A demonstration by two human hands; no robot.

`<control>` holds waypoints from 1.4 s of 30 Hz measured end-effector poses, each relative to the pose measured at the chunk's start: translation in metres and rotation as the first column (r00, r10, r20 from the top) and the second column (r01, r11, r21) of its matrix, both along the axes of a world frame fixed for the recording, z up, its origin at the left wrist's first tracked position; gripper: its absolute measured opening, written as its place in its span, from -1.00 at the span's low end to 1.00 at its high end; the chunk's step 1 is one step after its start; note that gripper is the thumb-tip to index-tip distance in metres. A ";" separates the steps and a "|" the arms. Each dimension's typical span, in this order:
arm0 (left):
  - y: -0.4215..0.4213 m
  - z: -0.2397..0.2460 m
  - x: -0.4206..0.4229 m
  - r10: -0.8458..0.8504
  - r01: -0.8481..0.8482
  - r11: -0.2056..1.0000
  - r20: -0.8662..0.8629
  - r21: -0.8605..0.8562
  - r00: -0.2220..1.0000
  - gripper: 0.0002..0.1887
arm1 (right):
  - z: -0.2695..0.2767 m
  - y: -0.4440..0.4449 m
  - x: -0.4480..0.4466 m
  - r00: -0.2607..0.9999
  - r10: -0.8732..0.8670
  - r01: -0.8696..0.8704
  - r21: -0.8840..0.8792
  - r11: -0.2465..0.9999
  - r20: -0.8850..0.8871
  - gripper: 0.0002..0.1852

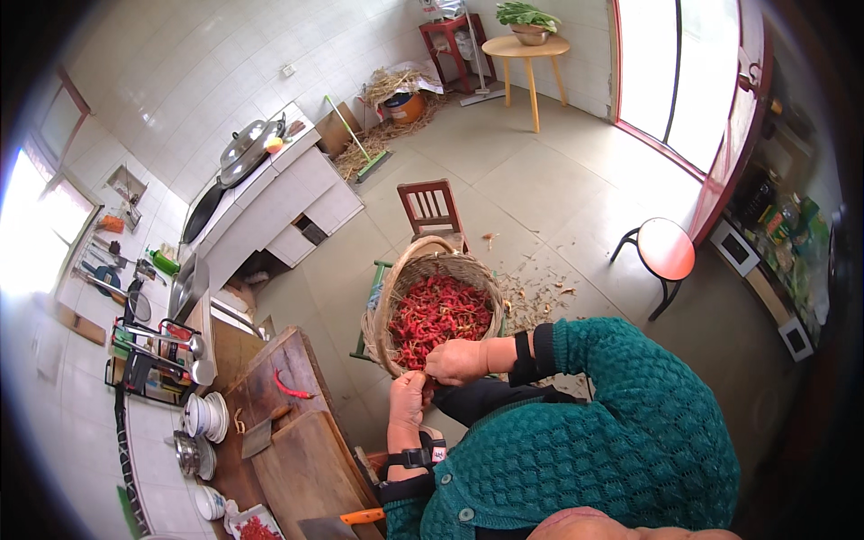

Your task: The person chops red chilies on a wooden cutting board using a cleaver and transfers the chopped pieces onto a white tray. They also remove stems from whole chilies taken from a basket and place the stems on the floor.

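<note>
A wicker basket (499, 297) with a tall arched handle holds a heap of red chili peppers (439, 314). At its near rim, my left hand (407, 399) and my right hand (457, 360) meet with fingertips pinched together. A small reddish piece, seemingly a chili pepper, shows between them, mostly hidden by the fingers. Beside my left forearm is a wooden table (270, 374), where a single red chili pepper (291, 386) lies apart. A cleaver (258, 437) rests there near a cutting board (310, 466).
An orange-handled knife (337, 524) lies at the board's near end, by a tray of chopped red pieces (256, 528). Beyond the basket stands a small wooden chair (430, 208). Dried scraps (540, 290) litter the floor. A round stool (665, 250) is at the right.
</note>
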State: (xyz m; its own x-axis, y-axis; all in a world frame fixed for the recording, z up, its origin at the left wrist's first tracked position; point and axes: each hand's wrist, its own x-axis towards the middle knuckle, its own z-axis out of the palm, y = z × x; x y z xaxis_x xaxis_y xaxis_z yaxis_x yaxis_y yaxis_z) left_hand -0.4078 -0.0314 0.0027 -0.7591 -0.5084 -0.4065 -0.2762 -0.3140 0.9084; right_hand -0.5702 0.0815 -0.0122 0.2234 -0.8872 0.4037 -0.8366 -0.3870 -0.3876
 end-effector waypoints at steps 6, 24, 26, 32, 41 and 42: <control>0.007 -0.003 -0.005 0.141 -0.133 0.989 -0.126 0.065 0.982 -0.77 | 0.009 -0.005 -0.002 1.000 0.028 -0.027 -0.150 0.988 0.011 -0.81; -0.008 0.008 -0.002 0.077 -0.005 0.977 -0.331 0.211 0.941 -0.88 | -0.015 0.009 -0.048 0.793 -0.342 -0.006 0.567 0.824 0.504 -0.71; -0.012 0.003 -0.001 0.097 -0.025 0.977 -0.334 0.214 0.938 -0.91 | -0.039 0.032 -0.074 0.941 -0.338 0.228 0.674 0.703 0.034 -0.76; -0.014 -0.012 -0.002 0.195 -0.127 0.952 -0.230 0.280 0.954 -0.89 | -0.104 0.011 -0.092 0.826 -0.564 0.503 0.447 0.740 0.004 -0.79; -0.020 -0.007 0.005 0.321 -0.271 0.906 -0.112 0.326 0.940 -0.66 | -0.146 -0.062 -0.091 0.582 -0.809 0.665 0.527 0.530 0.079 -0.69; -0.020 -0.007 0.006 0.333 -0.279 0.897 -0.110 0.343 0.936 -0.66 | -0.148 -0.063 -0.090 0.554 -0.820 0.667 0.510 0.543 0.148 -0.69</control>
